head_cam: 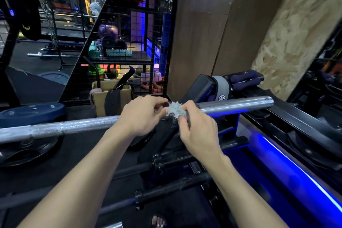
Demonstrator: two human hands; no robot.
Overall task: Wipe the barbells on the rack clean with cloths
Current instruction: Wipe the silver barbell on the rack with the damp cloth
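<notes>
**Both hands on cloth at the bar's collar**

The chrome barbell [74, 126] lies across the rack, its long axis running left to right, sleeve end pointing right. Left hand [140, 114] and right hand [196, 129] each pinch the grey cloth [175, 110] against it.

Cloth [175, 110] on barbell [74, 126] between both hands, weight plate [31, 114] left, cardboard box [111, 98] behind

Bar at the centre, crowded all round

The chrome barbell [235, 105] is running from 9 to 2 o'clock, both hands meeting at its collar. Black bars [177, 161] and rack steel [227, 126] are crowding 6 o'clock beneath; plates [31, 114] are blocking 9; a mesh cage [129, 24] is closing 12. Open air is lying only above the sleeve toward 2.
</notes>
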